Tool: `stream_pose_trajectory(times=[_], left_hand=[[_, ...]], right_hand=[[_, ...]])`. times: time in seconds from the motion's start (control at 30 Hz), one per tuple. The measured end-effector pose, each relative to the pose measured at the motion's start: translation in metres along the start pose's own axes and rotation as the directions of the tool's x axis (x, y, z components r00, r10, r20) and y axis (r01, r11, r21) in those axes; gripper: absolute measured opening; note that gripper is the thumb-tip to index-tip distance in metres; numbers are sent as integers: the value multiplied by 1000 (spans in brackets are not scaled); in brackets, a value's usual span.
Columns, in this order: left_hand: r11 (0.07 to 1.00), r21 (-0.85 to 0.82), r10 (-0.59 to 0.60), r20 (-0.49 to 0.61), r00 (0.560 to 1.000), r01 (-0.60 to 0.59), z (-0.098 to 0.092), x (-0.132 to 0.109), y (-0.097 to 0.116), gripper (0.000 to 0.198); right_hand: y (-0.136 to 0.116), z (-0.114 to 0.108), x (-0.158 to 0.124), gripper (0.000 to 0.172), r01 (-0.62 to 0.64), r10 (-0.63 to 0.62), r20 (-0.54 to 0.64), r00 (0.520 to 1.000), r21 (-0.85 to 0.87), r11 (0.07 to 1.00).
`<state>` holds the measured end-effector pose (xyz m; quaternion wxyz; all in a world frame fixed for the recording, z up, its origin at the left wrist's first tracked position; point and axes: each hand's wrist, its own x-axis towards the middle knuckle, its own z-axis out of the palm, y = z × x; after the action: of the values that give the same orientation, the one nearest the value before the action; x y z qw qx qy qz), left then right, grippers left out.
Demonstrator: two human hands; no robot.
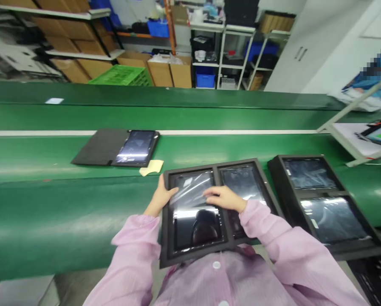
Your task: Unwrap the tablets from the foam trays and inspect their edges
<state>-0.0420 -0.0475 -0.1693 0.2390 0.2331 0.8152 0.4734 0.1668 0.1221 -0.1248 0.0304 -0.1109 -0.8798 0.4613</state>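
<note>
Display panel (198, 229) under clear film (190, 189), seated in a black foam tray's (166, 255) left compartment at a green conveyor belt's (66, 221) near edge, is touched evenly by the flat, open right hand (224, 198); the left hand's (161, 197) grip on the tray cannot be determined.

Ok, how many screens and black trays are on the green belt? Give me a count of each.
Screens: 5
Black trays: 3
Total: 8
</note>
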Motion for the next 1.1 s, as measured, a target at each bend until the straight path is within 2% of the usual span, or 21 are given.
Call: stream_pose_trajectory(times=[0.07, 0.1, 0.13, 0.17, 0.23, 0.27, 0.3, 0.37, 0.43, 0.5, 0.57, 0.67, 0.73, 0.8, 0.87, 0.9, 0.93, 0.97, 1.0, 1.03, 1.1], left_hand=[[996, 89, 11, -21, 1000, -9, -1, 0, -2, 89], [985, 172, 22, -53, 998, -12, 0, -1, -2, 89], [960, 280, 51, -108, 993, -19, 2, -2, -1, 88], [921, 387, 114, -162, 980, -43, 6, -6, 3, 85], [821, 544, 319, -186, 929, -173, 22, -19, 14, 75], [768, 572, 433, -134, 891, -288, 35, -29, 21, 67], [715, 557, 533, -41, 845, -424, 50, -41, 28, 59], [610, 453, 639, 204, 742, -650, 85, -66, 40, 40], [527, 363, 615, 461, 640, -768, 117, -90, 45, 38], [513, 316, 531, 614, 584, -798, 140, -106, 45, 41], [542, 312, 456, 670, 585, -780, 150, -112, 42, 43], [638, 292, 428, 634, 644, -712, 152, -108, 38, 43], [752, 235, 418, 552, 722, -616, 152, -105, 37, 47], [883, 145, 345, 443, 828, -445, 153, -104, 37, 60], [965, 65, 216, 353, 910, -254, 153, -105, 37, 74], [983, 40, 158, 338, 928, -182, 152, -106, 36, 78], [989, 30, 128, 356, 926, -148, 149, -106, 36, 76], [988, 33, 128, 402, 907, -154, 145, -105, 35, 69], [982, 38, 147, 461, 875, -185, 141, -104, 35, 55], [974, 38, 172, 519, 837, -223, 136, -102, 34, 39], [966, 20, 195, 595, 780, -257, 128, -98, 34, 22]], right_hand=[[-3, 1, -26, 33, 145, -125, 221, 967, -76, 987], [-2, -1, -35, 34, 190, -153, 280, 948, -110, 976], [0, -7, -41, 32, 205, -157, 282, 946, -150, 967], [5, -16, -45, 27, 181, -134, 220, 966, -210, 961], [21, -42, -45, 16, 17, -34, -39, 999, -365, 931], [33, -58, -43, 16, -109, 26, -197, 980, -427, 898], [45, -73, -41, 19, -238, 84, -334, 939, -452, 859], [72, -97, -35, 21, -419, 174, -500, 848, -433, 798], [95, -110, -31, 26, -492, 226, -548, 805, -406, 770], [110, -115, -28, 29, -511, 250, -548, 798, -398, 762], [117, -114, -26, 24, -502, 251, -536, 806, -397, 768], [114, -113, -26, 11, -453, 193, -530, 826, -419, 787], [103, -111, -35, 10, -360, 115, -487, 866, -447, 819], [87, -109, -54, 14, -236, 68, -380, 923, -417, 878], [67, -107, -84, 16, -114, 56, -204, 977, -286, 952], [57, -107, -101, 15, -53, 37, -90, 995, -184, 981], [48, -108, -118, 15, 6, -4, 34, 999, -55, 998], [42, -109, -135, 15, 41, -56, 154, 986, 104, 994], [38, -110, -150, 17, 51, -107, 215, 971, 251, 967], [38, -111, -163, 19, 44, -122, 203, 972, 354, 934], [45, -110, -180, 23, 27, -30, 4, 1000, 337, 941]])
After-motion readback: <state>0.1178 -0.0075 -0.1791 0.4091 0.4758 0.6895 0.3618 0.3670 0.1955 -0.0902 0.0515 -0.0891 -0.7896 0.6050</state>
